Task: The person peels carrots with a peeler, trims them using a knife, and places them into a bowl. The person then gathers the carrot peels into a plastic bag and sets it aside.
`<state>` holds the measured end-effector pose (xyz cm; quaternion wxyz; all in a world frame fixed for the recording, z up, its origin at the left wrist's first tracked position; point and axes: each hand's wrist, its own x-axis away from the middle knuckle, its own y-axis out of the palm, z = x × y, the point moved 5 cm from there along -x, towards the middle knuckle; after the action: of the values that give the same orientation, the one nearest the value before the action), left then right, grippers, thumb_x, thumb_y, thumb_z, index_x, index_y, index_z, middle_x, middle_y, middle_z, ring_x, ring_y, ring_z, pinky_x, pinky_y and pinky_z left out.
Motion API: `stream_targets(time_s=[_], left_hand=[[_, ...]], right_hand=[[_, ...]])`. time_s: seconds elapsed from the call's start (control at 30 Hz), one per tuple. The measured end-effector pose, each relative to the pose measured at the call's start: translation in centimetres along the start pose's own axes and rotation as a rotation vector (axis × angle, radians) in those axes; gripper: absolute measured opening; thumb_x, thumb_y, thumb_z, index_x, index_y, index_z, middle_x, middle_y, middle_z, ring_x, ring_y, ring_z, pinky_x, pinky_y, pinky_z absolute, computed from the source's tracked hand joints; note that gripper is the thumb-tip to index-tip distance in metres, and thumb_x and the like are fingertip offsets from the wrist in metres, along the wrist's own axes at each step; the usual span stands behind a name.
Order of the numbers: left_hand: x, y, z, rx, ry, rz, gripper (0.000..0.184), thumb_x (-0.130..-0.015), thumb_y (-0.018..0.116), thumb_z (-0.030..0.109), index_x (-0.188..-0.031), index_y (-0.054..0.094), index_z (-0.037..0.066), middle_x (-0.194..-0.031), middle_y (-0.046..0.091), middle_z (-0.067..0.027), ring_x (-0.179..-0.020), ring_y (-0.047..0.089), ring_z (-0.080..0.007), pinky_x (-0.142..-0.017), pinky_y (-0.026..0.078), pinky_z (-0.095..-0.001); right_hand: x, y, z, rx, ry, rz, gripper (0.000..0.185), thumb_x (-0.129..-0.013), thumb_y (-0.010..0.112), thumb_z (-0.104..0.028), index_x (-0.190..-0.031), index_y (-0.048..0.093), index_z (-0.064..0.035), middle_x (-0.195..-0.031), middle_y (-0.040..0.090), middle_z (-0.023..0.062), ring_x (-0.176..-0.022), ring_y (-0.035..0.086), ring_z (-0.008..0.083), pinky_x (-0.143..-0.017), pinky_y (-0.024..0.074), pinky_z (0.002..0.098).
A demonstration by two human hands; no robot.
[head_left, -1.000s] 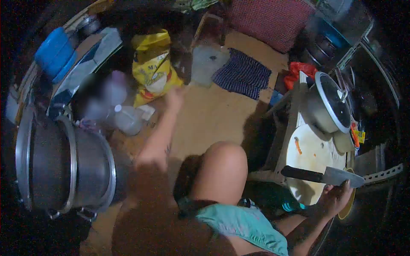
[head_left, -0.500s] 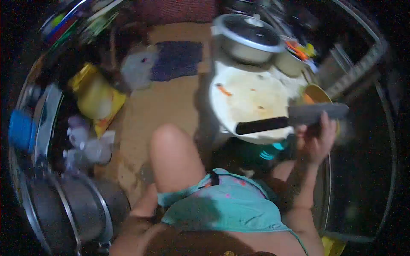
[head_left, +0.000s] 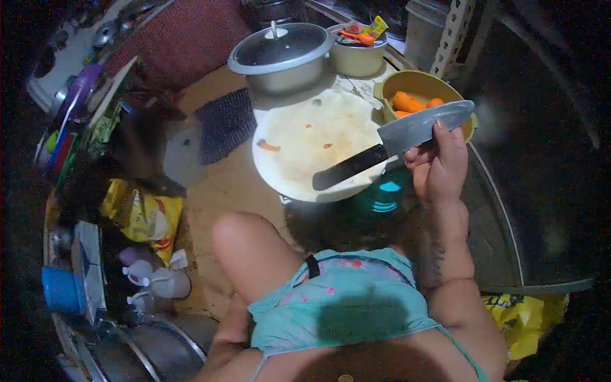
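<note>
My right hand (head_left: 442, 167) grips a broad kitchen knife (head_left: 417, 129) by its blade, thumb and fingers pinched along the lower edge. The black handle points left over a round white chopping board (head_left: 305, 143), stained and worn, with several small orange scraps on it. Just behind the blade is a yellowish-tan bowl (head_left: 398, 84) with several peeled carrots (head_left: 407, 100) inside. Of my left arm only a part shows beside the bent knee; the left hand itself is hidden.
Behind the board stands a lidded pot (head_left: 283, 76), with a tub (head_left: 358, 60) of small packets beside it. Yellow bags (head_left: 143, 213) and white jugs (head_left: 168, 283) sit on the left, near a metal drum (head_left: 133, 350). Another yellow bag (head_left: 522, 321) lies at lower right.
The view has turned and steadied, so the board and pot sit farther left. My right hand still pinches the knife blade, which now tilts more upward to the right.
</note>
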<state>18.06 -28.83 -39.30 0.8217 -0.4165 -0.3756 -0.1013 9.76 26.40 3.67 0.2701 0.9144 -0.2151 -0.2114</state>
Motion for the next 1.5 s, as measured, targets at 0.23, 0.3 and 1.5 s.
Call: stream_targets(time_s=[0.23, 0.3, 1.5], left_hand=[[0.7, 1.6, 1.6, -0.092, 0.058, -0.119, 0.034, -0.091, 0.06, 0.03, -0.103, 0.066, -0.002, -0.097, 0.069, -0.0208, -0.087, 0.064, -0.0338, -0.076, 0.049, -0.0453], [0.1, -2.2, 0.7, -0.187, 0.012, -0.098, 0.035, -0.091, 0.06, 0.031, -0.102, 0.066, -0.002, -0.097, 0.069, -0.0206, -0.087, 0.064, -0.0335, -0.077, 0.049, -0.0453], [20.3, -55.0, 21.5, 0.003, 0.762, 1.99, 0.027, -0.084, 0.061, 0.007, -0.109, 0.068, 0.006, -0.105, 0.067, -0.0193, -0.1, 0.062, -0.0376, -0.088, 0.049, -0.0443]], right_hand=[[-0.1, -0.6, -0.1, 0.075, -0.032, 0.034, 0.027, -0.1, 0.044, -0.018, -0.121, 0.052, -0.002, -0.1, 0.068, 0.0148, -0.052, 0.058, 0.0149, -0.04, 0.0469, 0.0254], [-0.1, -0.7, -0.1, 0.054, -0.032, 0.058, 0.028, -0.1, 0.044, -0.018, -0.122, 0.051, -0.0026, -0.1, 0.068, 0.0158, -0.053, 0.059, 0.0152, -0.04, 0.0463, 0.0251], [-1.8, -3.7, 3.1, 0.234, 0.011, 0.099, 0.034, -0.102, 0.048, -0.024, -0.125, 0.05, -0.0001, -0.101, 0.059, 0.0103, -0.073, 0.058, 0.0117, -0.053, 0.0476, 0.0211]])
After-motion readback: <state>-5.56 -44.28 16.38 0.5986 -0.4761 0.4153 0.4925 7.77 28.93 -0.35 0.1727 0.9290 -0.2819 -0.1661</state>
